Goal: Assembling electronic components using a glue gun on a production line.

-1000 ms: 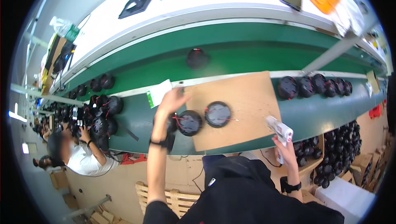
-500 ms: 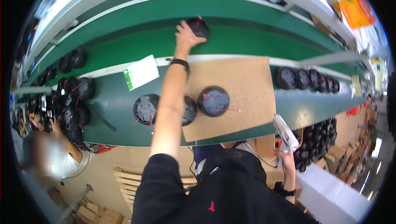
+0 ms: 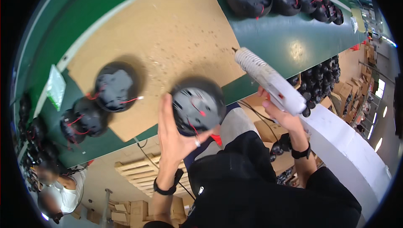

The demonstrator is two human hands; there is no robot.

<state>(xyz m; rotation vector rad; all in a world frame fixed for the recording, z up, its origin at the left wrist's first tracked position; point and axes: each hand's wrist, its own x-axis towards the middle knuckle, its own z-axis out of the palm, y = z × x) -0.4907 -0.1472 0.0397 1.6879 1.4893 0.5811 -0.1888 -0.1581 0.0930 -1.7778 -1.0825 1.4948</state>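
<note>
Black dome (image 3: 198, 102) sits between clamped left fingers (image 3: 166, 112); right fingers (image 3: 273, 110) clasp glue gun (image 3: 268, 79).

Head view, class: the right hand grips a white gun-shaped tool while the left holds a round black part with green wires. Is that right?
The wires are red, not green, as the head view shows. The right hand does grip the white gun-shaped tool, and the left hand holds the round black part.

One green-topped counter (image 3: 268, 35), tan floor (image 3: 98, 172), slatted pale-wood pallet (image 3: 138, 173), brown cardboard boxes (image 3: 138, 209) at lower left, and bright white light strips (image 3: 378, 145) at far right.
</note>
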